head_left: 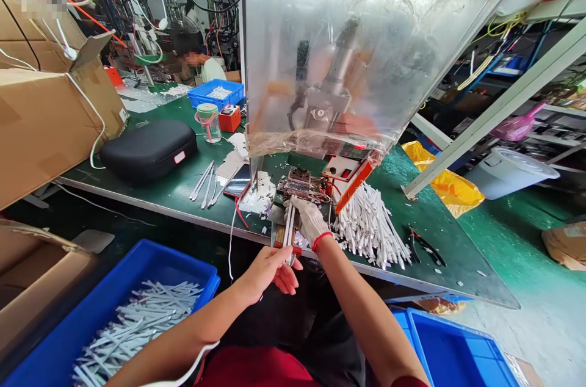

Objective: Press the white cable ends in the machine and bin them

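Observation:
My bare left hand (pixel 270 268) is closed on the near ends of a pair of narrow white strips (pixel 289 228), which look like short flat cables. My right hand (pixel 310 220), in a white glove with a red band at the wrist, has its fingers closed around the strips' far part, at the front of a small metal fixture (pixel 300 184). The fingertips there are partly hidden. Under the strips lies a wooden block (pixel 279 235). A scratched clear plastic shield (pixel 329 57) hangs over the fixture, with the blurred machine behind it.
Right of the fixture lies a heap of white strips (pixel 370 225), then pliers (pixel 425 246). A black case (pixel 149 149), loose strips (pixel 204 184) and a jar (pixel 209 123) stand left. Blue bins (pixel 151 251) (pixel 462 338) flank me below. A co-worker (pixel 206 63) sits behind.

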A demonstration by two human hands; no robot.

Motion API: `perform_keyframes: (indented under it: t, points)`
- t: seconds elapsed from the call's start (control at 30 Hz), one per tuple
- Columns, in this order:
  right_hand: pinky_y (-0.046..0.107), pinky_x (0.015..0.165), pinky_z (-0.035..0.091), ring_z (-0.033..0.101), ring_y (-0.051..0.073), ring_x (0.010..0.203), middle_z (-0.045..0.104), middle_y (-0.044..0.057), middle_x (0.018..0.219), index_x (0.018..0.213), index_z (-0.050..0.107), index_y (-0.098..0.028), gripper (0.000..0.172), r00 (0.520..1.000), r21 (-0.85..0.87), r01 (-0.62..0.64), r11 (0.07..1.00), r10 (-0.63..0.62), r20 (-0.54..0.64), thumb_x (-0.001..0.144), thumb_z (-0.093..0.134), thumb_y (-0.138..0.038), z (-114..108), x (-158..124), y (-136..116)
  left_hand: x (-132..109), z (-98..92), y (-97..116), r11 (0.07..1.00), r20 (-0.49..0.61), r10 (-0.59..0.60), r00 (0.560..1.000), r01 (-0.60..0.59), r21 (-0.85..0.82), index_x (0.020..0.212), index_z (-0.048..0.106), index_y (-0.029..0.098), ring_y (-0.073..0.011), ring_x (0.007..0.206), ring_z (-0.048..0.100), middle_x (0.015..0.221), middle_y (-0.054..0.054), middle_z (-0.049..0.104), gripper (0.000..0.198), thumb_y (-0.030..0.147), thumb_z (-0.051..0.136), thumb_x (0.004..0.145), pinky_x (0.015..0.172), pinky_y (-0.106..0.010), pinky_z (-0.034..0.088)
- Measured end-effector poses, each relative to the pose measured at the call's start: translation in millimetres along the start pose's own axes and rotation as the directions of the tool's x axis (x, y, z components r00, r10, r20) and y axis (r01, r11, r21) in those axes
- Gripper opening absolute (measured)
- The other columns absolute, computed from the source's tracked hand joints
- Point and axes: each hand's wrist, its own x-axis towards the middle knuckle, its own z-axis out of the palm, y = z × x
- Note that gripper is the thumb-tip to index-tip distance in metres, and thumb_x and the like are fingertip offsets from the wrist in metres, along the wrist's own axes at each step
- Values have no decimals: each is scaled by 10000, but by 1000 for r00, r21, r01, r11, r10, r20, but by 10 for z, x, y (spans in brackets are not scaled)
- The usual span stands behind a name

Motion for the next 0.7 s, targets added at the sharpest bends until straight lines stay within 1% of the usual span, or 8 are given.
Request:
perform_keyframes:
  t: [0.13, 0.3, 0.4, 0.47, 0.53, 0.6, 0.63, 0.7]
  points:
    - [287, 498, 492, 582, 162, 527, 653, 30, 659, 744, 692, -178, 200, 1000, -1, -1, 1000, 1, 4, 777, 692, -375, -5, -6, 0, -8, 2, 5, 1000, -3, 2, 1000, -2, 2, 825, 708, 71, -192, 485, 670, 572, -99, 693, 701, 760, 602, 754, 455, -224, 459]
    - [293, 491, 480, 582, 172, 516, 630, 31, 598, 737, 686, -174, 240, 1000, 14, -5, 1000, 4, 10, 783, 690, -410, 19, -16, -1, -1, 33, 22, 1000, -13, 10, 1000, -10, 13, 822, 706, 74, -176, 454, 643, 574, -96, 692, 695, 757, 601, 750, 444, -228, 450]
    - [283, 488, 479, 580, 168, 521, 629, 31, 599, 724, 686, -179, 239, 1000, 26, 6, 1000, -6, -8, 773, 699, -413, 53, -70, -26, -22, 52, 23, 999, -23, 40, 999, -40, 19, 821, 699, 79, -146, 400, 589, 537, -73, 663, 676, 744, 586, 770, 412, -212, 406]
    - [279, 487, 481, 582, 166, 521, 629, 29, 611, 722, 689, -177, 233, 1000, 40, 15, 999, -15, 1, 750, 721, -406, 59, -138, -57, -69, 35, -12, 996, -5, 75, 997, -74, 46, 824, 683, 96, -126, 369, 545, 523, -50, 642, 624, 710, 576, 800, 394, -204, 371]
    - [288, 516, 504, 605, 176, 548, 645, 35, 647, 754, 702, -170, 246, 999, 84, 21, 996, -25, 48, 722, 752, -409, 39, -229, -93, -142, -18, -82, 989, 60, 88, 994, -95, 113, 810, 652, 127, -110, 351, 500, 520, -28, 622, 561, 676, 538, 848, 385, -203, 339]
    - [303, 572, 534, 628, 188, 597, 659, 43, 690, 788, 705, -166, 280, 995, 158, 37, 987, -51, 85, 703, 783, -421, 0, -341, -121, -230, -86, -160, 962, 116, 85, 990, -112, 248, 773, 607, 164, -101, 344, 448, 498, -3, 582, 519, 646, 467, 906, 385, -206, 302]
    - [309, 600, 544, 629, 186, 618, 662, 44, 710, 794, 700, -168, 288, 993, 209, 58, 976, -78, 86, 697, 799, -420, -18, -402, -128, -275, -114, -188, 933, 115, 102, 988, -135, 334, 746, 582, 180, -100, 353, 428, 478, 12, 543, 509, 628, 428, 934, 398, -212, 296]
    - [308, 625, 551, 610, 169, 627, 652, 34, 732, 775, 674, -179, 286, 988, 321, 131, 938, -152, 41, 684, 826, -404, -35, -523, -127, -360, -132, -201, 846, 77, 188, 979, -201, 493, 703, 543, 204, -109, 403, 419, 464, 33, 465, 489, 571, 374, 979, 458, -226, 320]
